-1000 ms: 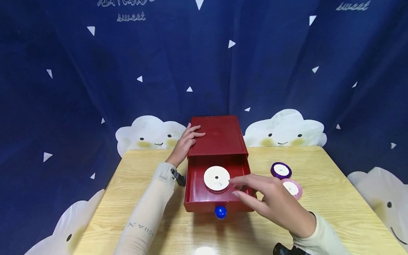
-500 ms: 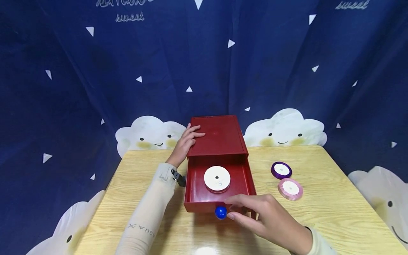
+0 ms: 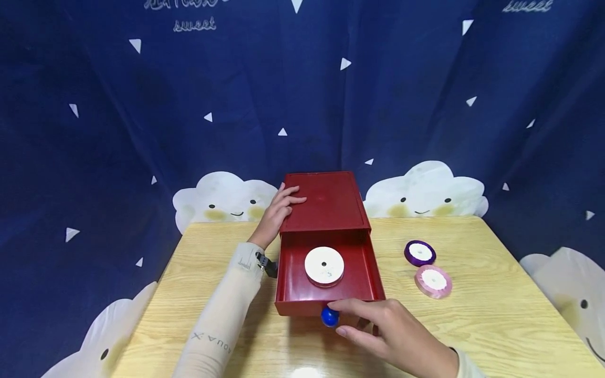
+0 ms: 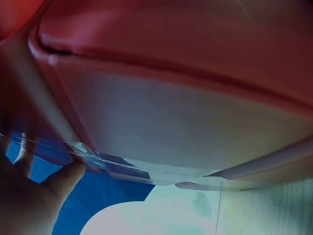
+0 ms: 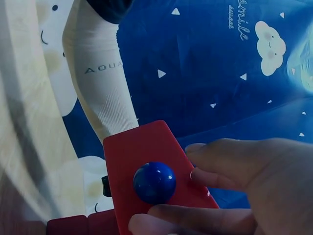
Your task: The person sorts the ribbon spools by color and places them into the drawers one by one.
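Observation:
A red box point(image 3: 326, 202) stands on the table with its red drawer point(image 3: 359, 283) pulled out toward me. My left hand point(image 3: 276, 212) rests on the box's top left edge, fingers spread; in the left wrist view this hand point(image 4: 46, 196) lies against the box side. Inside the drawer lies a ribbon spool point(image 3: 324, 265) with a white face. My right hand point(image 3: 389, 328) is at the drawer front, thumb and index finger apart on either side of the round blue knob point(image 3: 329, 317). The right wrist view shows the knob point(image 5: 154, 182) between the spread fingers, not gripped.
To the right of the box, a purple ribbon spool point(image 3: 420, 253) and a pink ribbon spool point(image 3: 433, 281) lie on the wooden table point(image 3: 496, 315). A dark blue curtain point(image 3: 321, 94) with white clouds hangs behind the table.
My right hand has moved from beside the spool in the drawer, down and toward me, to the blue knob. The left hand, box and drawer have stayed in place.

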`<control>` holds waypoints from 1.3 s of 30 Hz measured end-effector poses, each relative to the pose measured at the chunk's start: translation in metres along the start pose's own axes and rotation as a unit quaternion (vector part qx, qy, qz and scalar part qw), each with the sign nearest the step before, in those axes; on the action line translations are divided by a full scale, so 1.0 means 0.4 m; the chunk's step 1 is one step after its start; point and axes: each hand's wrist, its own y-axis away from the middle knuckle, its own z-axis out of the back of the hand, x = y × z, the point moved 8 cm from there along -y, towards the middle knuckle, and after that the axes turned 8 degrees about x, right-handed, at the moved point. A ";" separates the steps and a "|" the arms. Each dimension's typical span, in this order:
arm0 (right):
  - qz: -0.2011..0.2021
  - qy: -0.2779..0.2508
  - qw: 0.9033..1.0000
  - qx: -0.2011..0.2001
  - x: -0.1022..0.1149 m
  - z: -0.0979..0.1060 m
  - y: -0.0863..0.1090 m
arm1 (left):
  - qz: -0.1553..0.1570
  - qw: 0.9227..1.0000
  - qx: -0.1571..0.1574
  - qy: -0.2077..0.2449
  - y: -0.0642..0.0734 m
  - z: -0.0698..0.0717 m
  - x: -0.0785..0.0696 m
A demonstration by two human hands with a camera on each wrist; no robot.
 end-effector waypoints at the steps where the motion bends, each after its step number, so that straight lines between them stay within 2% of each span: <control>1: -0.005 -0.004 1.000 0.005 -0.004 -0.003 -0.001 | 0.000 1.000 -0.001 0.002 0.001 0.001 0.001; 11: -0.034 -0.035 0.998 0.036 -0.023 -0.022 -0.001 | 0.000 1.000 -0.003 -0.001 0.001 -0.002 0.004; 15: -0.038 -0.031 0.998 0.038 -0.030 -0.031 0.001 | -0.001 1.000 -0.003 0.005 -0.006 -0.007 0.046; 19: -0.027 -0.020 0.999 0.013 -0.032 -0.036 -0.001 | 0.003 1.000 -0.012 -0.010 -0.014 -0.003 0.093; 23: -0.022 -0.020 0.999 -0.018 -0.031 -0.045 -0.002 | 0.001 1.000 -0.016 -0.019 -0.015 0.000 0.107; 27: 0.040 -0.002 0.996 -0.082 -0.016 -0.047 0.003 | -0.007 1.000 -0.015 -0.015 -0.017 -0.003 0.106; 30: 0.094 0.023 0.986 -0.138 -0.005 -0.045 0.011 | -0.004 1.000 -0.014 -0.012 -0.018 -0.005 0.104; 34: 0.095 0.033 0.982 -0.163 -0.005 -0.046 0.012 | -0.004 1.000 -0.014 -0.014 -0.017 -0.004 0.104; 39: 0.066 0.021 0.986 -0.152 -0.009 -0.050 0.009 | 0.002 1.000 -0.012 -0.015 -0.013 -0.001 0.092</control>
